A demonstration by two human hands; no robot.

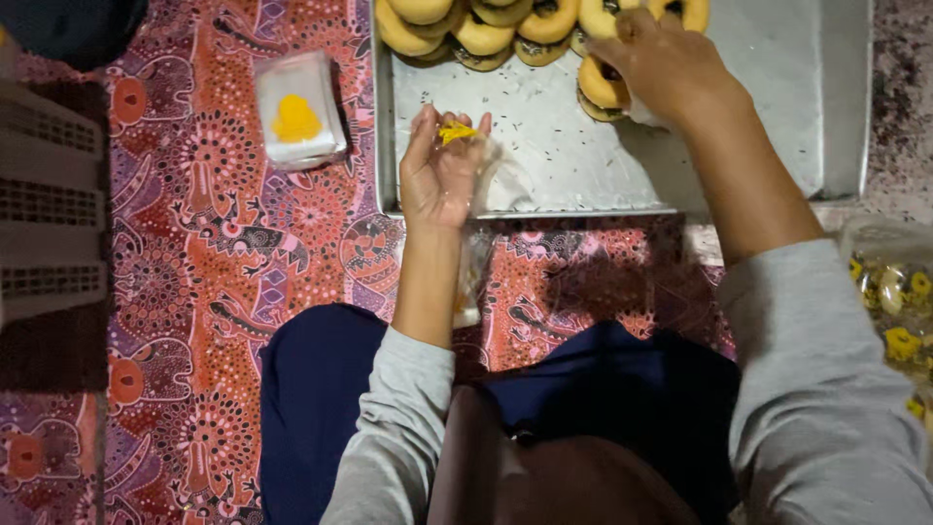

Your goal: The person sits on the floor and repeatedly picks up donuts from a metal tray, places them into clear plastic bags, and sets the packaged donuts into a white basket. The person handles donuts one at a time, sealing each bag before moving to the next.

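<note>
Dull scratched metal tray – glossy clear plastic bag – on matt printed cloth mat.

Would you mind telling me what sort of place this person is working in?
Probably a home or small bakery floor where pastries get packed: a metal tray of round pastries rests on a patterned mat, beside a stack of clear bags.

head cam only, 1 view | worn on head, looks steeply down over own lap & forearms | faces fwd across patterned mat to metal tray at top edge | close range, arm's reach; tray cropped at top, crate cut at left | no 2nd view, no overlap
</note>
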